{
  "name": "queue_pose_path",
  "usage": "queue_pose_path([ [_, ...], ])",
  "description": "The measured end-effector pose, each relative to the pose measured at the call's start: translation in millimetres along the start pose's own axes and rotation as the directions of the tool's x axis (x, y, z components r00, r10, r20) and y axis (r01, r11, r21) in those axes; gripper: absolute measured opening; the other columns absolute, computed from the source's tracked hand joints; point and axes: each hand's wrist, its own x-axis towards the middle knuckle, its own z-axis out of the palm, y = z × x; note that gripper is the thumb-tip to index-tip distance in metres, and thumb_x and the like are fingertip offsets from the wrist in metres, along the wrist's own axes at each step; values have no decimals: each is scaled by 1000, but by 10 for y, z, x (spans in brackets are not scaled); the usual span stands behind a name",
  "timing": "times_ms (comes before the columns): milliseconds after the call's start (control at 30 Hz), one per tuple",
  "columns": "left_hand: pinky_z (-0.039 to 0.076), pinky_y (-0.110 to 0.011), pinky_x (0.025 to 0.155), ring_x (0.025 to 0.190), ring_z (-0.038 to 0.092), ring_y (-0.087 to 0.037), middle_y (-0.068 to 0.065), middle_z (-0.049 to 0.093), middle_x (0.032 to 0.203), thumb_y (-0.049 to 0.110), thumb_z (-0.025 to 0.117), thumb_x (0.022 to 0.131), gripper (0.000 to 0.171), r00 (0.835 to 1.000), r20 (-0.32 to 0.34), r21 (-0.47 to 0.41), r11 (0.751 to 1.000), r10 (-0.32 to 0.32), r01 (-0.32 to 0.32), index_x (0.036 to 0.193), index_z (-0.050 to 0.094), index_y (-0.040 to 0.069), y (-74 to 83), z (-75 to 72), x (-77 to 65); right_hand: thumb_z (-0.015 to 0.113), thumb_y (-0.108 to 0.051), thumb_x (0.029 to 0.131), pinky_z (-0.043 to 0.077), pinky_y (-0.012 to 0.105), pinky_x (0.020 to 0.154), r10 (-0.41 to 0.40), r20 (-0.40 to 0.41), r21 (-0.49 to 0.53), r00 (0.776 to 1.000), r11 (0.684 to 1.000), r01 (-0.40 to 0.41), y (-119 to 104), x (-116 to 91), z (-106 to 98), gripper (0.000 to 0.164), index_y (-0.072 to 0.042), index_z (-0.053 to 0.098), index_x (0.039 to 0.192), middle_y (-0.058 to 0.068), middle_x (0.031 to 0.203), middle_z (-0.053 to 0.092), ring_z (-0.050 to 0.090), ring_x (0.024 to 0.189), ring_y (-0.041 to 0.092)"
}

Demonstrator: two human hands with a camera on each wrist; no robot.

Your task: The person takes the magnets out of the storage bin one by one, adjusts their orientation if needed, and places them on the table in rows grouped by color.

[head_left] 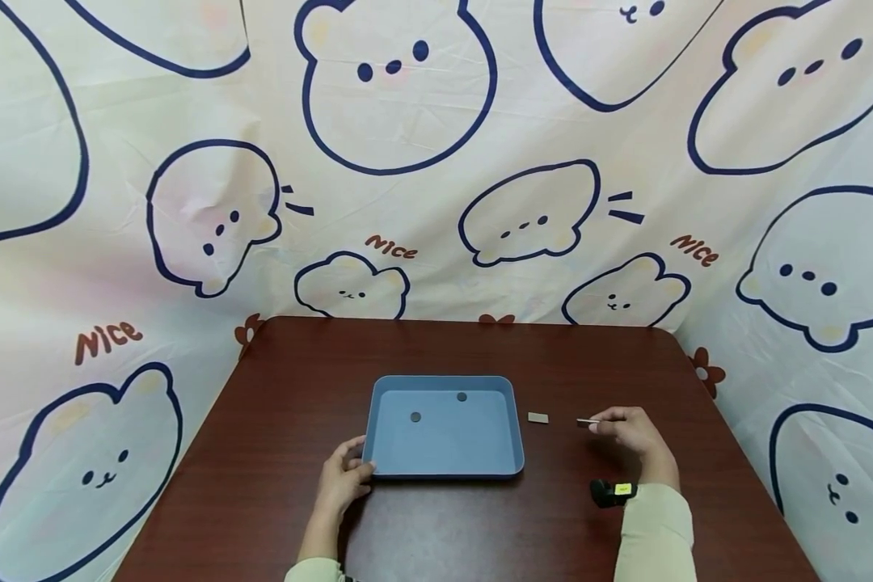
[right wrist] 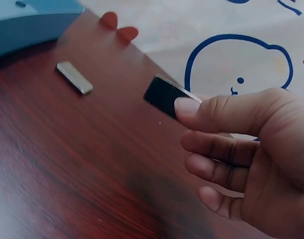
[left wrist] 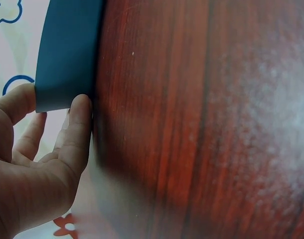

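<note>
A shallow blue tray (head_left: 447,465) lies on the table with two small dark grey discs in it, one disc (head_left: 415,417) left of the middle and another disc (head_left: 461,397) near the far rim. My left hand (head_left: 343,478) grips the tray at its near left corner; the left wrist view shows the fingers (left wrist: 81,117) against the blue wall. Right of the tray, my right hand (head_left: 629,428) pinches a small flat rectangular bar (right wrist: 164,97), dark on its face and light along its edge. A similar pale bar (right wrist: 75,78) lies on the table between that hand and the tray.
The dark reddish-brown wooden table (head_left: 480,533) carries everything. Behind it and along both sides hangs a pale cloth (head_left: 436,202) printed with bear outlines. A black device (head_left: 611,493) with a yellow label sits on the right wrist.
</note>
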Motion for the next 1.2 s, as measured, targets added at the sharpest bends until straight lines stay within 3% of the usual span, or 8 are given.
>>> queue_pose_path([
  [267,51,-41,63,87,59,-29,-26,54,118,-2,60,87,48,1000,0,0,1000,-5,5,133,46,1,-26,1,3,68,-19,84,43,36,70,26,-3,-4,1000,1000,-26,98,104,-56,19,-3,71,94,3,90,64,51,85,22],
  [400,51,-41,63,85,58,-28,-25,56,115,-2,60,87,49,1000,-5,4,1000,-3,3,134,45,1,-30,-1,2,69,-18,84,44,37,70,51,33,42,998,998,-52,200,193,-33,19,-2,71,94,1,85,65,54,83,21],
  [633,51,-40,63,85,59,-28,-24,56,115,-1,61,87,49,1000,-5,3,1000,-8,8,134,46,2,-33,5,7,71,-20,82,44,36,68,82,60,37,995,996,-84,337,318,-11,17,-5,72,91,0,81,64,56,80,21],
  [1033,51,-39,62,82,58,-27,-23,57,112,-1,60,88,49,1000,-2,0,1000,-11,11,134,45,2,-25,-2,7,67,-16,84,38,31,56,102,97,-3,990,995,-102,246,355,-59,11,-6,71,86,0,71,57,50,67,17],
  [1200,51,-39,62,83,58,-28,-22,58,110,-1,60,88,49,1000,-5,0,1000,-17,17,134,45,2,-26,-4,15,63,-11,86,38,30,53,97,125,-46,987,995,-92,187,364,-63,12,0,68,89,3,73,56,48,66,18],
])
